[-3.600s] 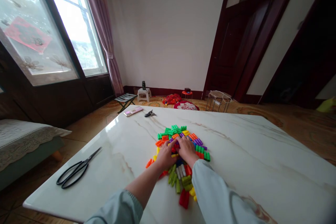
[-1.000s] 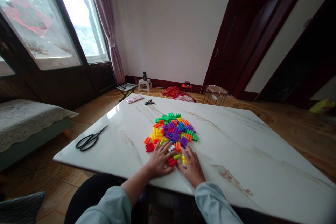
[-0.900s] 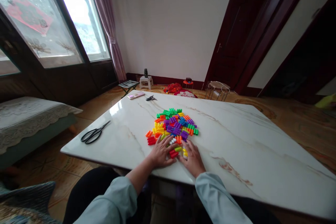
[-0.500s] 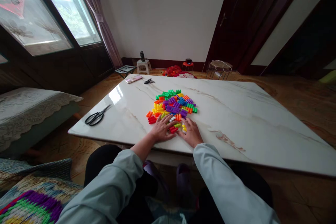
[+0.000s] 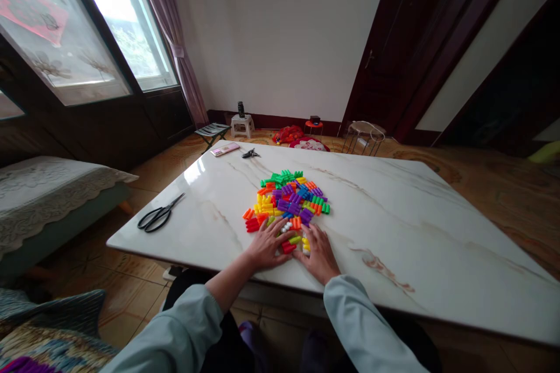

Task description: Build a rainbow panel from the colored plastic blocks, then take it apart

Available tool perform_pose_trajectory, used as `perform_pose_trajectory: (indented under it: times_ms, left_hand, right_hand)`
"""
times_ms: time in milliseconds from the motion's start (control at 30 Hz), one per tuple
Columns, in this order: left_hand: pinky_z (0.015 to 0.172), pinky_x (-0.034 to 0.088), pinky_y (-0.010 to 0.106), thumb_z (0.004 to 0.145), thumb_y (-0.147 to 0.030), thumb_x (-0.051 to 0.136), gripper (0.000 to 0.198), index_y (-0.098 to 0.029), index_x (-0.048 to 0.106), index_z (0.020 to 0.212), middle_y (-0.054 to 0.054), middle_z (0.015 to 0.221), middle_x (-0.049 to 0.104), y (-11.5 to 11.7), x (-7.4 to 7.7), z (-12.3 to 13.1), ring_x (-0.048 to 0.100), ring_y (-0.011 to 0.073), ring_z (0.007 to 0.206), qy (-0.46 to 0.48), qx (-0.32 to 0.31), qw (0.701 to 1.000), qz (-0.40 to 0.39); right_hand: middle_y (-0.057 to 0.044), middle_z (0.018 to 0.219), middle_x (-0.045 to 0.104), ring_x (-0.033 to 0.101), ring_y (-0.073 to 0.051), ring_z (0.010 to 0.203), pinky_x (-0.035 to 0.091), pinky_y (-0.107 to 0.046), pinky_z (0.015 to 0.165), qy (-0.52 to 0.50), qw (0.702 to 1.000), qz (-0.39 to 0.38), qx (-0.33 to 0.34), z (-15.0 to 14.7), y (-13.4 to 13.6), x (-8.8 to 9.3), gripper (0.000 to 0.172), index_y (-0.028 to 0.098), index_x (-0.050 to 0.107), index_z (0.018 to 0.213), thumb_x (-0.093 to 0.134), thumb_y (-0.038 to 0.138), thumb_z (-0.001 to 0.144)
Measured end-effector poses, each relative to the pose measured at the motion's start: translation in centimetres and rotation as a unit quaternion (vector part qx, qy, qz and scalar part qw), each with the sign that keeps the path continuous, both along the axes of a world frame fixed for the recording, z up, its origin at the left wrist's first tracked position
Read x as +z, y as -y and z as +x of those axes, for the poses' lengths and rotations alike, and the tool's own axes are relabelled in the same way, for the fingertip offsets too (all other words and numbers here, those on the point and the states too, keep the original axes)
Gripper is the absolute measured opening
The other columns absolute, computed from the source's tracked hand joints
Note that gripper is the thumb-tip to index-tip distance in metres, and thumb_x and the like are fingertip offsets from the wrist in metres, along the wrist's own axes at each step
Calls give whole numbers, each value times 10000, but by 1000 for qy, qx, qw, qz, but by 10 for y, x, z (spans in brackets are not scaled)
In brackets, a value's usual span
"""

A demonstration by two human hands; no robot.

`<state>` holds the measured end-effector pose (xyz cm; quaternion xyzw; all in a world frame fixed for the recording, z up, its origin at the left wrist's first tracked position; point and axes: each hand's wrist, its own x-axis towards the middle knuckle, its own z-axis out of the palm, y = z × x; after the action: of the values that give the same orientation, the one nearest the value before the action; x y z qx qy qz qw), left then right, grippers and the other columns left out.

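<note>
A heap of colourful plastic building blocks [image 5: 289,205] lies on the marble-patterned table [image 5: 394,215], near its front edge. My left hand [image 5: 266,246] rests at the near left of the heap, its fingers spread over and beside the blocks. On the near right, my right hand [image 5: 320,253] lies with fingers apart, touching the edge of the heap. Between the two hands are a red block [image 5: 287,247], white pieces [image 5: 286,226] and yellow pieces [image 5: 305,245]. Neither hand grips a block that I can see.
Black-handled scissors [image 5: 160,214] lie at the table's left. Toward the far left edge are a pink phone-like object [image 5: 225,149] and a small dark tool [image 5: 251,153]. Beyond the table stand a white stool [image 5: 242,124] and a round stool [image 5: 366,130]. A cloth-covered bench [image 5: 56,186] is at left.
The camera view has tilted up, so the table and heap appear lower. Both hands keep about the same place around the near blocks.
</note>
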<state>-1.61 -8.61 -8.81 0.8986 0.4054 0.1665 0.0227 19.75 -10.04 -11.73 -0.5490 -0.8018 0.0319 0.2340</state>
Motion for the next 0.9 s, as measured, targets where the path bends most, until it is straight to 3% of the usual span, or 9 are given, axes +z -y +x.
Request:
perform_pose_trajectory:
  times_ms: [233, 367, 500, 600, 733, 900]
  left_hand:
    - [1101, 235, 515, 842, -478, 548, 582, -348, 411, 1393, 61, 1510, 315, 5, -2, 2, 333, 293, 1347, 30, 11, 999, 6]
    - [1111, 215, 543, 854, -305, 540, 566, -335, 395, 1400, 60, 1501, 329, 2, -7, 12, 300, 279, 1369, 53, 60, 996, 27]
    - [1114, 236, 531, 755, -216, 604, 689, -291, 396, 1407, 79, 1516, 295, -8, -14, 24, 250, 303, 1393, 77, 130, 987, 45]
    - [1112, 236, 537, 725, -281, 642, 739, -293, 381, 1416, 73, 1525, 279, -13, -16, 30, 237, 325, 1396, 91, 175, 979, 54]
    - [1110, 204, 566, 670, -426, 692, 836, -291, 364, 1427, 82, 1532, 265, -24, -20, 34, 225, 356, 1394, 92, 213, 972, 40]
    - [1120, 151, 571, 650, -438, 697, 832, -288, 396, 1411, 87, 1526, 281, -44, -29, 35, 223, 360, 1395, 83, 250, 964, 31]
  right_hand:
    - [-112, 1423, 396, 379, -309, 1309, 332, -508, 1079, -63, 998, 15, -3, 3, 1, -10, 657, 248, 386, 1381, 596, 449, 793]
    - [-105, 1367, 434, 443, -269, 1259, 426, -453, 1029, -153, 987, 46, -28, -1, -10, -18, 490, 238, 480, 1286, 539, 234, 799]
    - [-114, 1352, 431, 429, -247, 1276, 434, -450, 1031, -221, 969, 99, -52, -10, -28, -21, 475, 223, 506, 1248, 440, 107, 792]
    - [-128, 1374, 413, 403, -260, 1298, 422, -480, 1034, -229, 963, 124, -62, -12, -35, -19, 443, 215, 482, 1278, 450, 162, 840]
    - [-125, 1406, 407, 374, -267, 1315, 385, -487, 1056, -213, 971, 100, -46, -4, -49, -8, 491, 213, 432, 1341, 506, 313, 866]
    - [-158, 1385, 434, 396, -273, 1293, 355, -460, 1067, -201, 971, 73, -107, 12, -109, 9, 512, 160, 539, 1249, 455, 493, 869]
